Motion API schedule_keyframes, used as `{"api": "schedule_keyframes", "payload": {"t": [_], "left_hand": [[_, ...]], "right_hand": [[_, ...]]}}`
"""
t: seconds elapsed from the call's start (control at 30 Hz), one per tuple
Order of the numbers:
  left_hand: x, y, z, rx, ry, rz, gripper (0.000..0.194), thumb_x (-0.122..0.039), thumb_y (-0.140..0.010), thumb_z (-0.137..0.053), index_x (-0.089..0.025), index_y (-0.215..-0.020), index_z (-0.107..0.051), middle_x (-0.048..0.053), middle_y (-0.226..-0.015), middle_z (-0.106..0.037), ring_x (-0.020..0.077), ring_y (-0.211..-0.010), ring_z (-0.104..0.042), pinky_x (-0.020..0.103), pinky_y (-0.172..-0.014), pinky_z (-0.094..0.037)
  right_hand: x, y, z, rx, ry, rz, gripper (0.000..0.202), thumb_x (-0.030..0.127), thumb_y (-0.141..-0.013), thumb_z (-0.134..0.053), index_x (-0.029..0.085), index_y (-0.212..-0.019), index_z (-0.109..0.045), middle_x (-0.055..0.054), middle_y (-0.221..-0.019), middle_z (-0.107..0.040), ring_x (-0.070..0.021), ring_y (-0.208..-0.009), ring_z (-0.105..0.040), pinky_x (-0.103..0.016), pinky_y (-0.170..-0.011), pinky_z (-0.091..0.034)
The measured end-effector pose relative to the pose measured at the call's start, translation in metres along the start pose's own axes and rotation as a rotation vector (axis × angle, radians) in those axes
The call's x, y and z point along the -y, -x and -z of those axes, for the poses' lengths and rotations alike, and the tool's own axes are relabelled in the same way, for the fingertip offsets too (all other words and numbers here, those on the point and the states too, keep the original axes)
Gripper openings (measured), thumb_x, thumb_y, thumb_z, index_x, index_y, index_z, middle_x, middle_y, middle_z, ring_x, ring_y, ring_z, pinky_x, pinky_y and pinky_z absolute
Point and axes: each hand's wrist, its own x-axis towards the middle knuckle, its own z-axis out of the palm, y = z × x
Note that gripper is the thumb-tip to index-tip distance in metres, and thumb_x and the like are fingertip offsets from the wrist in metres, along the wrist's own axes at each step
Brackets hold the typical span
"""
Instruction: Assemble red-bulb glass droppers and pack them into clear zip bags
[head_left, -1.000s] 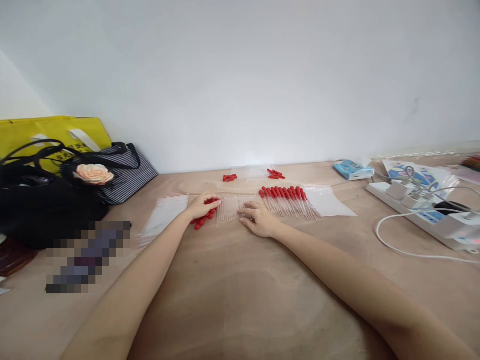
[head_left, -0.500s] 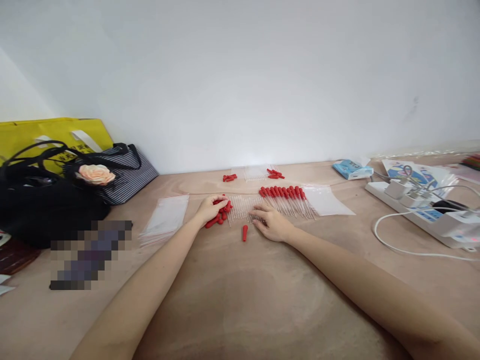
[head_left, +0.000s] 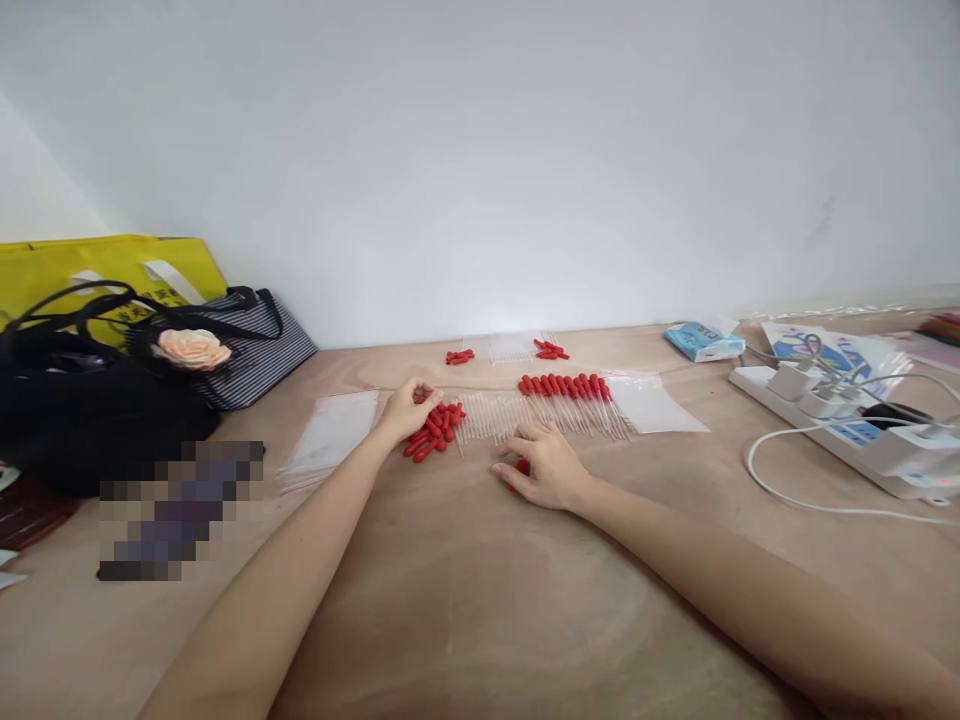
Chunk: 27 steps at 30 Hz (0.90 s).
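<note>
- Well, the left hand [head_left: 411,408] curls by a pile of small red bulbs [head_left: 433,437].
- The right hand [head_left: 551,470] bends over another red bulb [head_left: 523,466].
- I can't tell if either grips anything.
- Thin clear tubes [head_left: 489,416] lie between the hands, on the brown worktop [head_left: 465,600].

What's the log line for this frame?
left hand: beside loose red bulbs | right hand: at one red bulb, hold unclear | bare tubes: roughly between hands | capped tubes: beyond right hand

The heaped red bulbs [head_left: 433,428] look matt, rubbery to me; left of them, filmy plastic bags [head_left: 330,432]; right, clear shiny tubes [head_left: 491,414]; beneath, a smooth wood tabletop [head_left: 465,590].
</note>
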Motion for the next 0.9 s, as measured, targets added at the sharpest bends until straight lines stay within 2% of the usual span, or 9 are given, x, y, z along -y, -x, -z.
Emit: {"api": "schedule_keyframes", "payload": {"t": [0.1,0.17,0.23,0.27,0.37,0.43,0.5,0.73,0.9], "left_hand": [[-0.003,0.002,0.004,-0.022,-0.062,-0.022,0.019,-0.033,-0.07,-0.056,-0.016,-0.076,-0.053,0.003,-0.074,-0.06,0.0165,-0.071,-0.057,0.028,-0.067,-0.045],[-0.011,0.007,0.008,-0.072,-0.11,-0.047,0.017,-0.033,-0.07,-0.057,-0.016,-0.074,-0.055,0.003,-0.077,-0.058,0.0187,-0.077,-0.055,0.031,-0.072,-0.042],[-0.023,0.016,0.013,-0.084,-0.178,-0.142,0.016,-0.033,-0.069,-0.059,-0.017,-0.072,-0.057,0.003,-0.079,-0.056,0.0204,-0.084,-0.051,0.033,-0.079,-0.038],[-0.03,0.021,0.015,-0.051,-0.217,-0.223,0.015,-0.033,-0.069,-0.061,-0.018,-0.069,-0.058,0.003,-0.079,-0.055,0.0201,-0.085,-0.05,0.033,-0.081,-0.037],[-0.044,0.04,0.021,0.264,-0.5,-0.758,0.014,-0.028,-0.078,-0.053,-0.019,-0.07,-0.061,0.003,-0.077,-0.055,0.0172,-0.077,-0.049,0.03,-0.075,-0.037],[-0.047,0.049,0.022,0.318,-0.642,-0.971,0.016,-0.02,-0.082,-0.048,-0.019,-0.074,-0.061,0.003,-0.077,-0.056,0.0163,-0.076,-0.048,0.03,-0.074,-0.036],[-0.046,0.054,0.02,0.29,-0.747,-1.081,0.019,-0.014,-0.084,-0.044,-0.02,-0.078,-0.061,0.003,-0.078,-0.056,0.016,-0.077,-0.047,0.03,-0.076,-0.035],[-0.044,0.054,0.009,0.311,-0.949,-1.21,0.013,-0.014,-0.084,-0.047,-0.019,-0.077,-0.057,0.003,-0.082,-0.056,0.0165,-0.079,-0.047,0.031,-0.079,-0.034],[-0.055,0.069,-0.002,0.313,-0.881,-1.242,0.014,-0.012,-0.084,-0.045,-0.019,-0.08,-0.057,0.003,-0.082,-0.056,0.0159,-0.079,-0.047,0.033,-0.085,-0.033]], "right_hand": [[-0.006,0.003,-0.001,0.014,-0.116,0.017,0.015,0.029,-0.078,-0.052,0.018,-0.081,-0.062,-0.004,-0.08,-0.054,-0.0132,-0.072,-0.051,-0.03,-0.071,-0.037],[-0.009,0.006,0.0,-0.001,-0.188,0.04,0.012,0.026,-0.077,-0.053,0.018,-0.081,-0.061,-0.004,-0.081,-0.053,-0.0128,-0.072,-0.051,-0.028,-0.07,-0.04],[-0.01,0.009,0.001,-0.027,-0.239,0.048,0.011,0.024,-0.076,-0.054,0.018,-0.081,-0.061,-0.004,-0.082,-0.053,-0.0126,-0.072,-0.051,-0.027,-0.069,-0.042],[-0.011,0.01,0.002,-0.038,-0.258,0.049,0.01,0.022,-0.076,-0.054,0.017,-0.081,-0.061,-0.004,-0.081,-0.052,-0.0125,-0.072,-0.051,-0.027,-0.069,-0.042],[-0.011,0.011,0.001,-0.065,-0.286,0.049,0.01,0.019,-0.077,-0.052,0.017,-0.082,-0.06,-0.005,-0.081,-0.051,-0.0123,-0.072,-0.051,-0.026,-0.069,-0.044],[-0.012,0.011,0.0,-0.084,-0.283,0.049,0.011,0.018,-0.078,-0.05,0.017,-0.084,-0.06,-0.005,-0.082,-0.051,-0.0125,-0.072,-0.051,-0.026,-0.068,-0.044],[-0.012,0.01,-0.001,-0.091,-0.271,0.052,0.012,0.018,-0.078,-0.05,0.017,-0.085,-0.06,-0.005,-0.083,-0.051,-0.0127,-0.072,-0.051,-0.027,-0.068,-0.044],[-0.013,0.01,-0.002,-0.111,-0.211,0.055,0.012,0.021,-0.078,-0.051,0.017,-0.084,-0.061,-0.006,-0.084,-0.052,-0.0143,-0.077,-0.05,-0.029,-0.072,-0.043],[-0.015,0.009,-0.004,-0.144,-0.209,0.028,0.012,0.02,-0.079,-0.049,0.017,-0.081,-0.061,-0.005,-0.081,-0.054,-0.0143,-0.076,-0.05,-0.029,-0.072,-0.041]]}}
